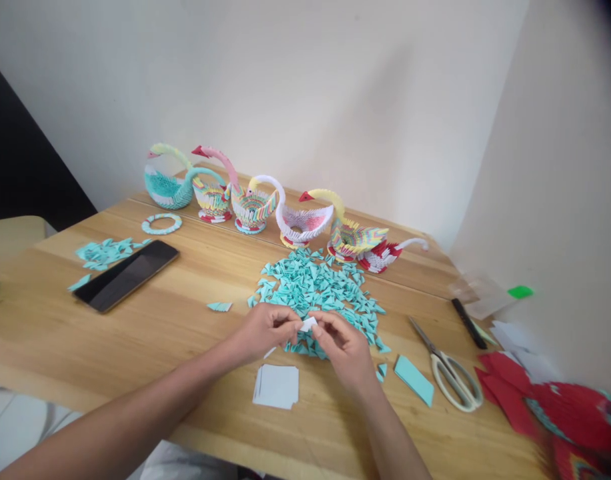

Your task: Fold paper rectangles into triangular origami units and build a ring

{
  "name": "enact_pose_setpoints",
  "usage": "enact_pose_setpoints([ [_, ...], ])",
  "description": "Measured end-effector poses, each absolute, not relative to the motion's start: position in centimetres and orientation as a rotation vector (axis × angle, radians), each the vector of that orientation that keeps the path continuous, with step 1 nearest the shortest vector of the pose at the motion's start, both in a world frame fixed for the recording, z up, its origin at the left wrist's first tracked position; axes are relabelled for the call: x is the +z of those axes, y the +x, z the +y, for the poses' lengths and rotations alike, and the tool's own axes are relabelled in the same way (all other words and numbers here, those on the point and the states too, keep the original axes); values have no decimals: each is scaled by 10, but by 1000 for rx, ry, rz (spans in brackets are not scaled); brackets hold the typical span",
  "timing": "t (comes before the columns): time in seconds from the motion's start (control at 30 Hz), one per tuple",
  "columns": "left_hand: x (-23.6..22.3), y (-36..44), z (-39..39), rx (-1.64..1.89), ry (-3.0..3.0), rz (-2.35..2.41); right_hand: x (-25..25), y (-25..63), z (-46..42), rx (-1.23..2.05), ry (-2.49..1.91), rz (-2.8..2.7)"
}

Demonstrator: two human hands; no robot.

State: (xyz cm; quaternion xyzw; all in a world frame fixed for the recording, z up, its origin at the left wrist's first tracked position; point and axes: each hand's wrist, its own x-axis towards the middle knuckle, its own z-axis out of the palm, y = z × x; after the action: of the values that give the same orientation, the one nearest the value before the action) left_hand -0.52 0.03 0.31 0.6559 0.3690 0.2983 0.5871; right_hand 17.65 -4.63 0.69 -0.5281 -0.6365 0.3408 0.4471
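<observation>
A small white piece of folded paper [308, 324] is pinched between both hands in the middle of the table. My left hand [269, 331] grips its left side with thumb and fingers closed. On its right side, my right hand [341, 340] holds it in the same way. Just beyond the hands spreads a pile of turquoise folded paper triangles [310, 280]. Nearer to me lies a stack of white paper slips [276, 387], slightly uneven at its edges. A turquoise paper stack [414, 380] rests to the right of my right hand.
Several folded-paper swans [305, 223] line the wall side. To the left are a black phone [128, 275], a paper ring [161, 224] and more turquoise pieces [108, 253]. To the right lie scissors [453, 377], a black-handled tool [469, 324] and red paper [510, 393].
</observation>
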Motion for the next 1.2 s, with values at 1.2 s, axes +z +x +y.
enact_pose_setpoints([
  [1.2, 5, -9, -5, 1296, 2434, 665, 10, 177, -48, 1221, -1255, -1183],
])
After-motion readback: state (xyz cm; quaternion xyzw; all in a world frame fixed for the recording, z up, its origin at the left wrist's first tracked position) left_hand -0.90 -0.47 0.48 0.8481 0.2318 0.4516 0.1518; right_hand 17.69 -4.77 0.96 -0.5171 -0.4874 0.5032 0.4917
